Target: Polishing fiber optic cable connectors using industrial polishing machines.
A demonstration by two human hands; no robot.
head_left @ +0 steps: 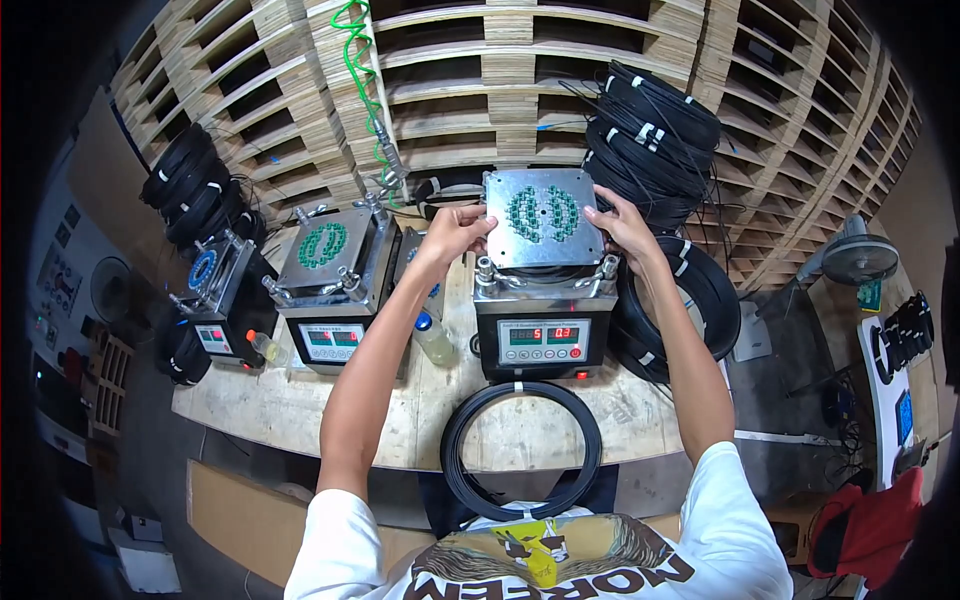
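Grey metal, square: a flat steel plate (543, 217) with two rings of green beads set in its face, lifted and tilted toward the camera above the right-hand press. Left hand (457, 235) clamps the plate's left edge, fingers curled over the rim. Right hand (622, 228) clamps the right edge the same way. Hands well apart, one on each side, plate spanning between them.

Under the plate: a black box-shaped press machine (543, 330) with corner posts on top and a front panel with red digit displays and a row of small buttons. It stands on a pale wooden workbench (300, 410).

In front of the press, at the bench's near edge, a coil of black cable (521, 450) lies flat, just beside the machine's base.

Left of it, a second press of the same kind (332, 290), its plate down and showing a green bead ring. Farther left, a third press (215, 290) with a blue ring. A small clear plastic bottle (433, 338) sits between the middle and right presses.

Stacks of black cable coils (655, 140) tied with white bands rise behind and right of the held plate. A green coiled air hose (360, 70) hangs in front of stacked wooden pallets (480, 70).
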